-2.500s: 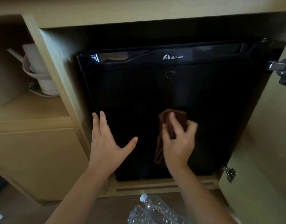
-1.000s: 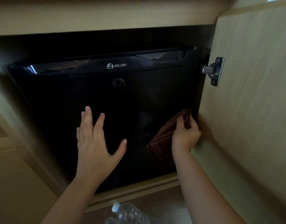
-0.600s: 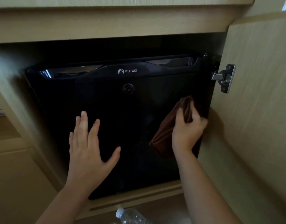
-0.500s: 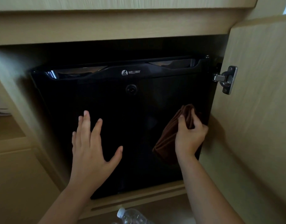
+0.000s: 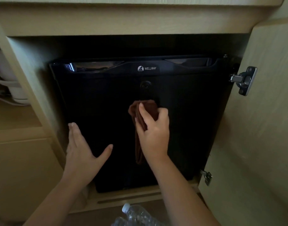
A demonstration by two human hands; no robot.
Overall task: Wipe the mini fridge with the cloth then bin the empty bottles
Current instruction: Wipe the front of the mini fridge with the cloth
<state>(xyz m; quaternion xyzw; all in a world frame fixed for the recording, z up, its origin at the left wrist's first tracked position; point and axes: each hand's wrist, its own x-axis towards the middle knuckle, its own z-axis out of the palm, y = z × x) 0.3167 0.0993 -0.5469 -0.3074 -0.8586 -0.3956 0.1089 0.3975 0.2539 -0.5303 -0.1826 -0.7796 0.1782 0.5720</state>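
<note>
A pale wood cabinet [image 5: 34, 168] fills the frame, its door [image 5: 262, 128] swung open along the right edge on a metal hinge [image 5: 244, 80]. Set in the dark opening at centre is the black mini fridge [image 5: 188, 128], door shut, a WELLWAY logo [image 5: 146, 68] on its top strip and a round lock [image 5: 145, 84] just below.

The left hand [image 5: 82, 154], lower left of centre, lies flat on the fridge door with fingers spread, holding nothing. The right hand [image 5: 153, 129], at centre, has its fingers curled round the brown cloth [image 5: 140, 115] and presses it to the door just below the lock; the cloth's long axis runs up and down, its tail hanging beneath the palm.

Wiping looks mid-way (the dark gloss hides any streaks). The unwiped-looking spans lie to the upper left and right of the cloth.

At the bottom edge, clear plastic bottles [image 5: 136, 216] lie below the hands, the white cap [image 5: 126, 207] of one pointing up toward the fridge. Judging by position, either hand could reach them, the free left more readily. No bin is in view.
</note>
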